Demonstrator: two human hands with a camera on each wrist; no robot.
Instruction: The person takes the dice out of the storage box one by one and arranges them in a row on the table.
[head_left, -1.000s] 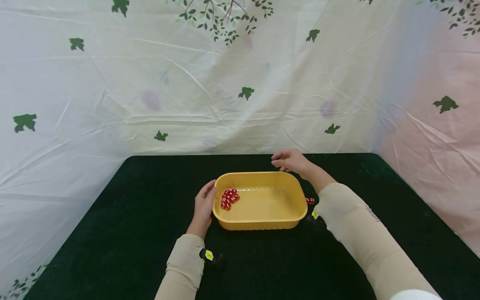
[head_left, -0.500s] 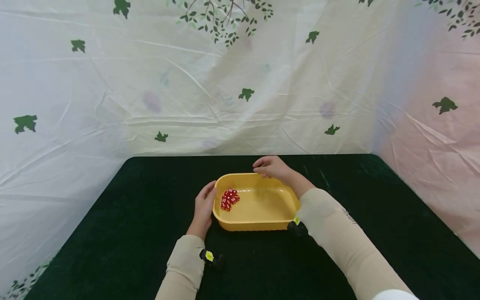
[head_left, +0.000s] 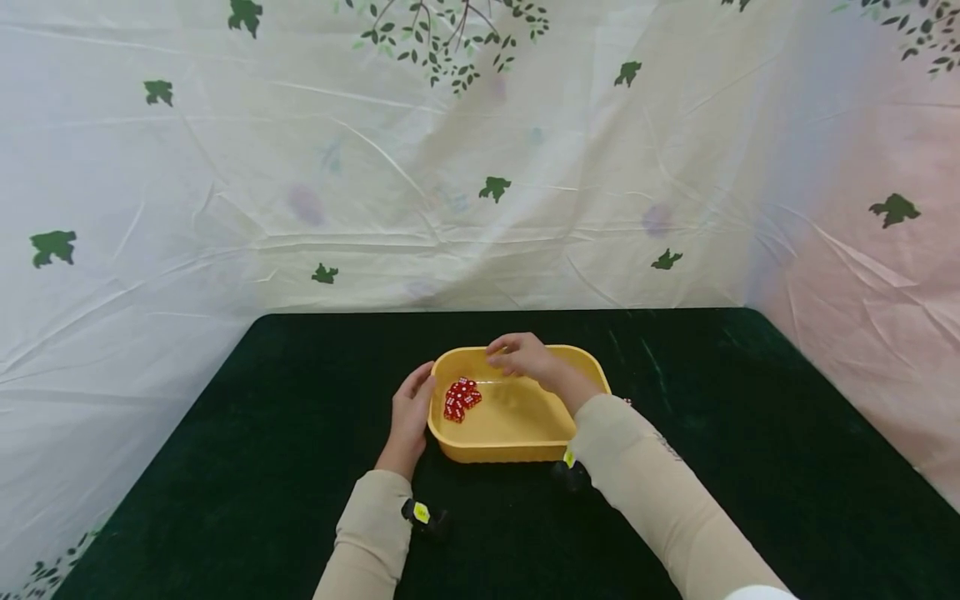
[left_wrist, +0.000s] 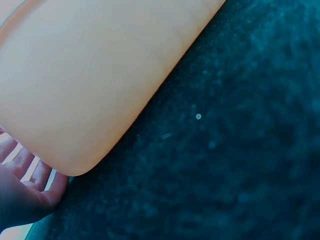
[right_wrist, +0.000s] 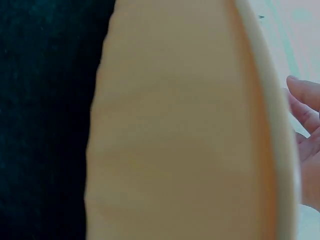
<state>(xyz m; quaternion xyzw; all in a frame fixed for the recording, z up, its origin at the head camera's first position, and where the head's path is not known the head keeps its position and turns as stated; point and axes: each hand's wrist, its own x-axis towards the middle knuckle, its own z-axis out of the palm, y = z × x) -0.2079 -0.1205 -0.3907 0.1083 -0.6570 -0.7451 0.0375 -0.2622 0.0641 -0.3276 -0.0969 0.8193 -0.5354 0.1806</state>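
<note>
A yellow plastic basin (head_left: 517, 452) with rounded corners stands on the dark green cloth. Several red dice (head_left: 459, 398) with white pips lie clustered on its floor at the left end. My left hand (head_left: 408, 408) rests against the outside of the basin's left end, its fingers along the wall near the rim; the left wrist view shows these fingers (left_wrist: 39, 175) at the basin's corner. Over the back part of the basin hovers my right hand (head_left: 522, 357), fingers loosely bent with nothing visible between them. In the right wrist view its fingers (right_wrist: 304, 92) show beyond the rim.
Just outside the basin's right end, a small bit of another die (head_left: 627, 402) peeks past the right sleeve (head_left: 622, 442). A pale curtain (head_left: 405, 208) printed with green leaves hangs behind the dark cloth-covered table (head_left: 247, 467).
My right hand has moved left and toward me, from behind the basin's right back corner to over its inside. The left hand, the basin and the clustered dice look unmoved.
</note>
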